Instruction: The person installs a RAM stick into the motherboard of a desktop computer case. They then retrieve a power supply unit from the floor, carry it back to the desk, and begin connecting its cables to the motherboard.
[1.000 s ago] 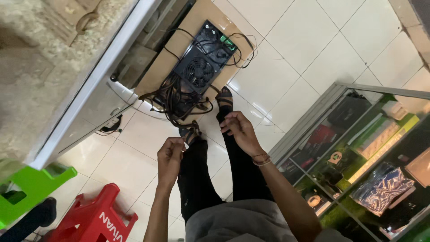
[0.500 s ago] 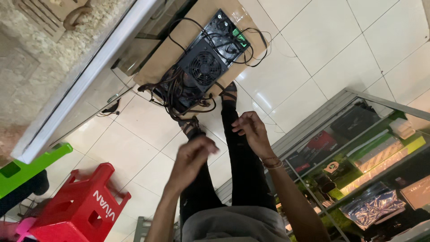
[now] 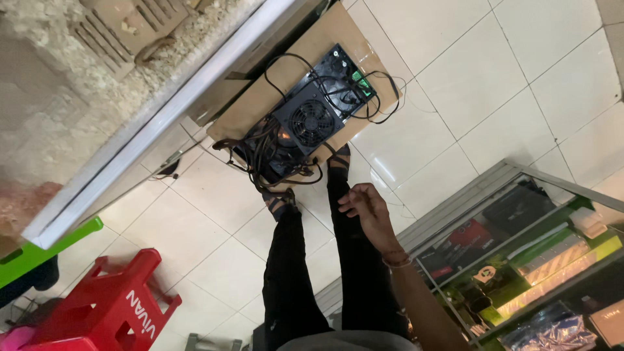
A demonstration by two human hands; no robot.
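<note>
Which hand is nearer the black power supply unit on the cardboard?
Right. The right hand hovers just below the power supply unit, above the leg; the left hand is out of view.

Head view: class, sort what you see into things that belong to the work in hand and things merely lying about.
Belonging to the work:
right hand
black fan unit
tangled cables
cardboard sheet

Lying about:
red stool
green stool
glass display case

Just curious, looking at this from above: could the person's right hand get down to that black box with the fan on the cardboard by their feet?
Probably yes. The right hand hangs open above the legs, and nothing lies between it and the black box with the fan, only loose cables beside it. It sits low on the floor, so bending would be needed.
</note>
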